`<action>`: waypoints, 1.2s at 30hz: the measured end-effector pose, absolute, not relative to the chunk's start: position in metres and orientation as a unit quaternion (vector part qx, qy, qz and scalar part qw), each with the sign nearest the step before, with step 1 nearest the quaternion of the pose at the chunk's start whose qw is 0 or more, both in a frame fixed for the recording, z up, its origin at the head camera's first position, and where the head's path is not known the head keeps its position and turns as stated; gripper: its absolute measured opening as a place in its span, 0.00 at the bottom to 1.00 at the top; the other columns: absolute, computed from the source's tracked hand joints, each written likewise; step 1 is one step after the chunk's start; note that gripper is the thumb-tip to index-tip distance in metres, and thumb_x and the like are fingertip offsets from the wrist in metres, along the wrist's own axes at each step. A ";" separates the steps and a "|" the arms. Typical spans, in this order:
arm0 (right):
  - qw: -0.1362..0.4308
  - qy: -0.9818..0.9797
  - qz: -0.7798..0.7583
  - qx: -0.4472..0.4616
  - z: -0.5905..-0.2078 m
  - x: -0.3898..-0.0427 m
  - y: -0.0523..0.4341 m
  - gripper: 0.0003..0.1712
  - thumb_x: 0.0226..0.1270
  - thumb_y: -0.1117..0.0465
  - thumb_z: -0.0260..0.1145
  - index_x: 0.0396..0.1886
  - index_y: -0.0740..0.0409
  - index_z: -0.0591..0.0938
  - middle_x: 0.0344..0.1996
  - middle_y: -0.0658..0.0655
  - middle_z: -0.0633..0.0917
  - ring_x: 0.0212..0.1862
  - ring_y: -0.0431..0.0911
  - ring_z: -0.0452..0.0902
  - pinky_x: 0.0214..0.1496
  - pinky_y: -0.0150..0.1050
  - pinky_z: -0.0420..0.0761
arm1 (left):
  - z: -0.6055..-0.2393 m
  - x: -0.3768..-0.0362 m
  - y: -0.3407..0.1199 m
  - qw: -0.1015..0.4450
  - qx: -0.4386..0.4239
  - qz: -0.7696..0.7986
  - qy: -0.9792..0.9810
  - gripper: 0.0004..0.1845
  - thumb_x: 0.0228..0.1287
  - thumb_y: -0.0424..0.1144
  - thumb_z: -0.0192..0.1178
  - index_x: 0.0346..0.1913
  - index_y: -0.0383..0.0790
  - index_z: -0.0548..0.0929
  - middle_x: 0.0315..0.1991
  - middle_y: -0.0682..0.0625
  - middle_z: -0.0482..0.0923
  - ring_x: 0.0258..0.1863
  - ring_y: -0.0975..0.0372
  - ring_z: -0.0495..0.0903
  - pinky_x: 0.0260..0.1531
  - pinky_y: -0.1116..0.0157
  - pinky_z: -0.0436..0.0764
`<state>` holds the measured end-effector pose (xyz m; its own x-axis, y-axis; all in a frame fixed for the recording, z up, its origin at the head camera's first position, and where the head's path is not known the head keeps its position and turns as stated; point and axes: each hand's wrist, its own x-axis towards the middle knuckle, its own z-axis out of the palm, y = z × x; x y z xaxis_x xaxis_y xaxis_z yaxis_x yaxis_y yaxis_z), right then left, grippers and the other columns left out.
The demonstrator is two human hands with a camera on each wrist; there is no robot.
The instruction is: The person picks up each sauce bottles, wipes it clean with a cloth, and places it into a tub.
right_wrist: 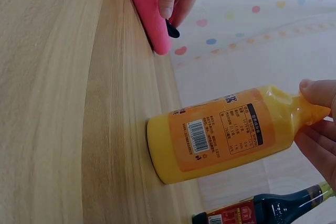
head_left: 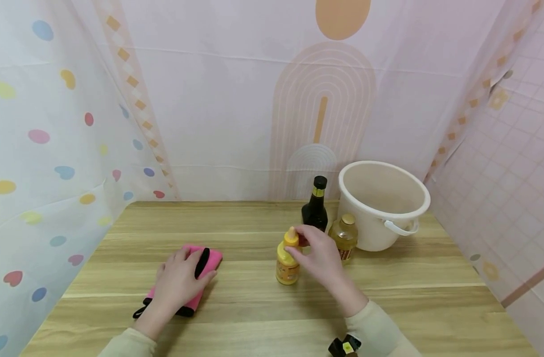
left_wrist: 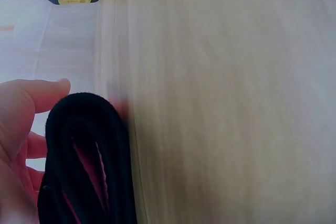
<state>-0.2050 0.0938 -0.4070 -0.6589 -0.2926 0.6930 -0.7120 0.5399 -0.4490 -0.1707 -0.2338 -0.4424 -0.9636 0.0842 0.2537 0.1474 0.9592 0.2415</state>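
My left hand (head_left: 178,281) rests over a folded pink cloth (head_left: 213,259) with black trim and a small black loop, lying on the table's left half. In the left wrist view the cloth's rounded black edge (left_wrist: 86,103) shows beside the thumb. With thumb and fingers, my right hand (head_left: 323,255) pinches the yellow squeeze bottle (head_left: 287,270) at its pointed cap. This bottle stands upright at mid-table, its base at the tabletop. Its orange label (right_wrist: 223,132) carries a barcode in the right wrist view. Just behind the right hand is a dark sauce bottle (head_left: 314,213), partly hidden.
Right of the dark bottle stands a gold-capped bottle (head_left: 343,235) of yellowish liquid. A large white bucket (head_left: 365,233) with a handle is behind it at the back right. The wooden table (head_left: 254,327) meets patterned curtains (head_left: 209,124) at the back and sides.
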 end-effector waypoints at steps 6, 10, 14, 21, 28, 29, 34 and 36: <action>0.269 -0.839 0.370 0.295 -0.406 -0.203 0.091 0.24 0.50 0.65 0.80 0.48 0.63 0.82 0.39 0.55 0.83 0.38 0.44 0.82 0.40 0.35 0.83 | -0.445 -0.172 -0.238 0.107 -0.055 -0.127 -0.985 0.37 0.58 0.57 0.68 0.62 0.33 0.78 0.61 0.26 0.69 0.59 0.31 0.67 0.47 0.26 0.65; 0.264 -0.845 0.367 0.287 -0.405 -0.202 0.090 0.25 0.51 0.65 0.80 0.48 0.63 0.81 0.39 0.55 0.83 0.38 0.44 0.81 0.40 0.36 0.83 | -0.446 -0.174 -0.239 0.093 -0.052 -0.128 -0.986 0.37 0.58 0.58 0.68 0.63 0.34 0.77 0.62 0.27 0.68 0.59 0.31 0.66 0.45 0.26 0.66; 0.266 -0.845 0.365 0.286 -0.406 -0.202 0.090 0.25 0.51 0.65 0.80 0.49 0.63 0.81 0.40 0.55 0.83 0.38 0.45 0.81 0.40 0.37 0.83 | -0.448 -0.175 -0.239 0.082 -0.054 -0.132 -0.986 0.40 0.55 0.60 0.69 0.64 0.35 0.76 0.62 0.27 0.67 0.60 0.30 0.64 0.41 0.26 0.68; 0.266 -0.848 0.361 0.283 -0.407 -0.203 0.090 0.25 0.53 0.64 0.79 0.49 0.62 0.80 0.39 0.55 0.82 0.38 0.45 0.80 0.40 0.37 0.82 | -0.453 -0.177 -0.238 0.085 -0.054 -0.132 -0.986 0.42 0.52 0.62 0.70 0.65 0.38 0.76 0.63 0.30 0.66 0.62 0.32 0.62 0.36 0.24 0.67; 0.261 -0.851 0.363 0.276 -0.407 -0.202 0.089 0.25 0.53 0.64 0.79 0.50 0.62 0.80 0.39 0.54 0.82 0.39 0.45 0.80 0.41 0.37 0.82 | -0.449 -0.183 -0.238 0.064 -0.066 -0.125 -0.988 0.38 0.54 0.59 0.70 0.61 0.36 0.79 0.62 0.29 0.67 0.60 0.33 0.65 0.36 0.30 0.73; 0.260 -0.852 0.363 0.274 -0.407 -0.202 0.089 0.25 0.53 0.64 0.79 0.50 0.62 0.80 0.40 0.54 0.82 0.39 0.44 0.80 0.41 0.37 0.82 | -0.449 -0.184 -0.239 0.065 -0.071 -0.125 -0.987 0.37 0.54 0.58 0.70 0.60 0.35 0.80 0.61 0.29 0.67 0.58 0.33 0.66 0.36 0.31 0.74; 0.259 -0.853 0.364 0.270 -0.408 -0.202 0.089 0.25 0.53 0.64 0.79 0.50 0.62 0.80 0.40 0.54 0.83 0.39 0.44 0.80 0.41 0.37 0.82 | -0.451 -0.189 -0.245 0.088 -0.106 -0.131 -0.982 0.32 0.53 0.53 0.72 0.55 0.34 0.83 0.58 0.29 0.69 0.55 0.34 0.69 0.36 0.36 0.78; 0.260 -0.852 0.365 0.272 -0.408 -0.202 0.089 0.25 0.53 0.64 0.79 0.50 0.62 0.80 0.40 0.54 0.83 0.39 0.44 0.80 0.41 0.37 0.82 | -0.452 -0.191 -0.247 0.099 -0.126 -0.124 -0.979 0.30 0.53 0.51 0.73 0.54 0.33 0.83 0.58 0.29 0.70 0.56 0.34 0.69 0.39 0.37 0.78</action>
<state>-0.2018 0.0891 -0.4084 -0.7167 -0.2734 0.6415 -0.6531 0.5857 -0.4800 -0.1906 -0.2466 -0.4519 -0.9487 0.2226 0.2247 0.2716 0.9374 0.2179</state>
